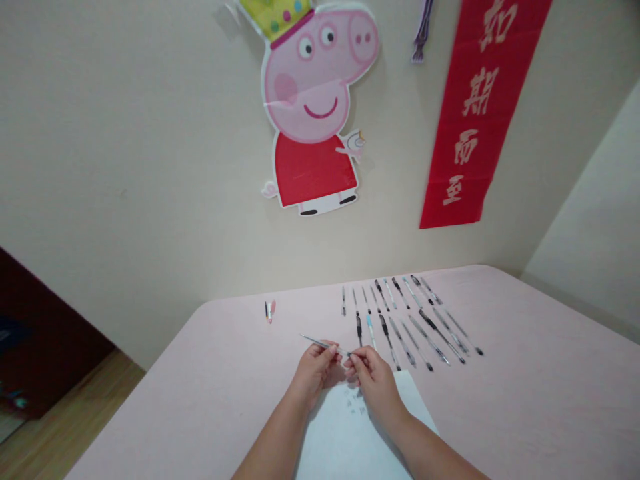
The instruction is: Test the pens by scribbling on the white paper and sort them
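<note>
My left hand (314,369) and my right hand (373,377) meet above a white sheet of paper (350,440) on the pink table (525,393). Both pinch a thin silvery pen (320,343) that sticks out to the left from between the fingertips. Faint scribbles show on the paper just under my hands. Beyond my right hand lie two rows of several pens (415,317), side by side.
A few small pen caps or short parts (270,311) lie apart at the table's far left. A cartoon pig cutout (315,107) and a red banner (480,113) hang on the wall behind. The table's left edge drops to a wooden floor (60,427).
</note>
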Demonstrator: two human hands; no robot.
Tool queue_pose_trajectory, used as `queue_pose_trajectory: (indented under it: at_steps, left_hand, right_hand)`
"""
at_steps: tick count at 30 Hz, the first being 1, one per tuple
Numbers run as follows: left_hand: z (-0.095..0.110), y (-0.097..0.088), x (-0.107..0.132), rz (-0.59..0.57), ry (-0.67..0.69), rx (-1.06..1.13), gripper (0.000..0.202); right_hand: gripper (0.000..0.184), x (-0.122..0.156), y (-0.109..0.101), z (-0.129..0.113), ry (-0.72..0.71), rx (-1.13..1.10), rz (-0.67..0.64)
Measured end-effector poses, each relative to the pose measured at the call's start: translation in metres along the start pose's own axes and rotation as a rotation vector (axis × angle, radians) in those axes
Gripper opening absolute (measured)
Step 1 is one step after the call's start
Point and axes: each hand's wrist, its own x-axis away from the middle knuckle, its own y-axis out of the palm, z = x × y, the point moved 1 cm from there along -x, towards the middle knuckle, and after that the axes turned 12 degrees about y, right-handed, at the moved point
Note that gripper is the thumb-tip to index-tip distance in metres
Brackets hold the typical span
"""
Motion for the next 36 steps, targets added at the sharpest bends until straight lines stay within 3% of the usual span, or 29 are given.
queue_pose_trajectory:
  at_steps: [25, 36]
  left_hand:
    - [-0.001, -0.0021, -0.0016, -0.035, 0.0, 0.006, 0.033]
    - [-0.0002, -0.002, -0.0012, -0.051, -0.015, 0.026, 0.034]
  right_hand:
    - [0.029, -0.0038, -0.0016, 0.0036, -0.054, 0.006, 0.018]
    - [0.035, -0.0056, -0.0017, 0.0078, -0.03, -0.045, 0.028]
